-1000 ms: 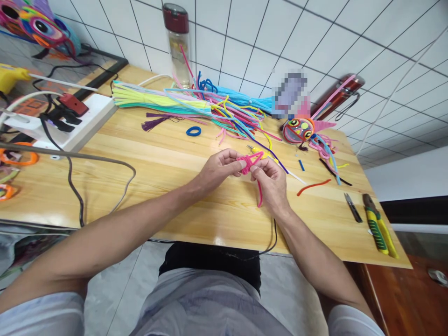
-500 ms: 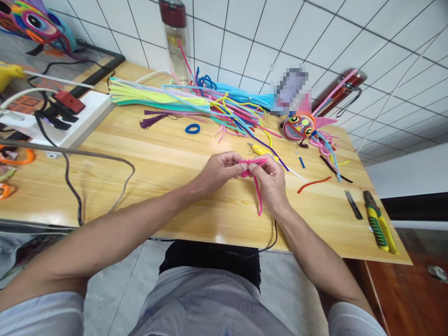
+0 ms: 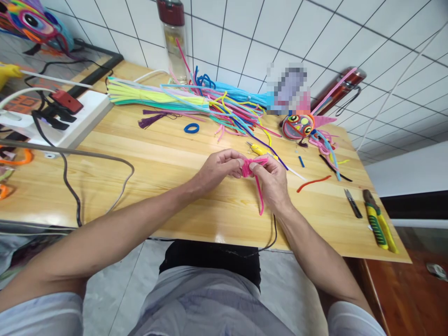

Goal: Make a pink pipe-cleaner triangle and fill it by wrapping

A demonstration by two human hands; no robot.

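Observation:
A bright pink pipe cleaner (image 3: 247, 168), bent into a small folded bundle, is between my two hands above the middle of the table. Its loose tail hangs down beside my right palm. My right hand (image 3: 272, 177) pinches the bundle between thumb and fingers, and a pink end sticks out over the forefinger. On the other side, my left hand (image 3: 222, 168) is closed with thumb and fingertips at the bundle's left edge. Just beyond the right hand lies a yellow glue gun (image 3: 259, 149), partly hidden by the fingers.
Bundles of coloured pipe cleaners (image 3: 157, 98) lie at the back, near a glass bottle (image 3: 175, 51). A decorated fish figure (image 3: 297, 127) sits at back right. Snips (image 3: 353, 203) and pliers (image 3: 378, 224) lie at right. A power strip (image 3: 80, 116) and cables occupy the left.
My left thumb and fingers have drawn slightly left from the middle of the pink bundle, showing more of it. The right hand keeps its pinch.

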